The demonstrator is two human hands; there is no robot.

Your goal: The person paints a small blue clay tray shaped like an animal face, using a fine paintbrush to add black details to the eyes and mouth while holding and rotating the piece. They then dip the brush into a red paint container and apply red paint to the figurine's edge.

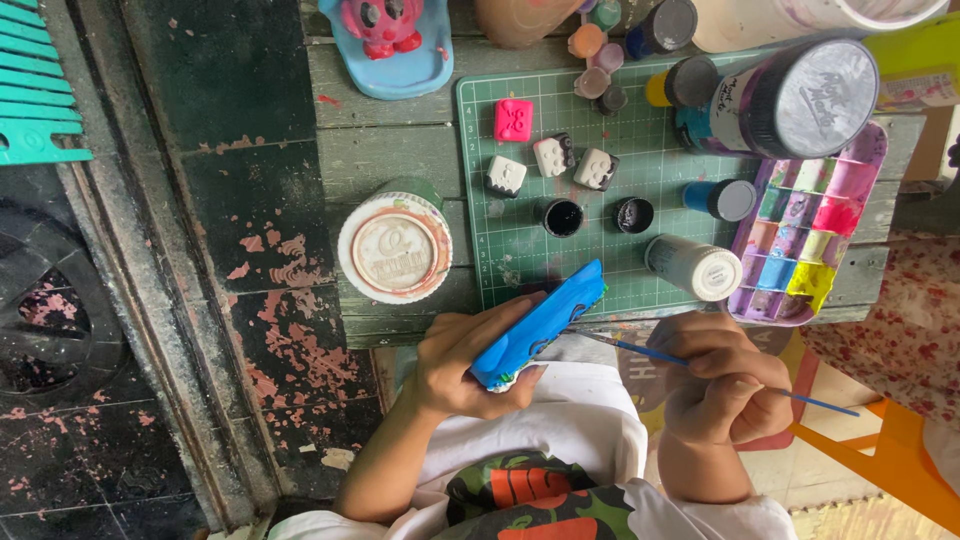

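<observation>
My left hand (462, 352) grips a blue painted figure (540, 322), flat and elongated, held over my lap at the near edge of the wooden table (390, 150). In my right hand (722, 382) is a thin blue-handled paintbrush (640, 350), its tip touching the figure's right side. On the green cutting mat (640, 190) lie a pink square piece (513, 119) and three small white-and-black pieces (552, 156). Two small open pots of black paint (563, 217) stand on the mat just beyond the figure.
A round white lidded tub (394, 246) stands left of the mat. A paint palette (810, 225), several paint bottles (692, 267) and a large jar (795, 98) crowd the right side. A pink figure on a blue base (388, 40) sits at the far edge. An orange chair (890, 455) is at the right.
</observation>
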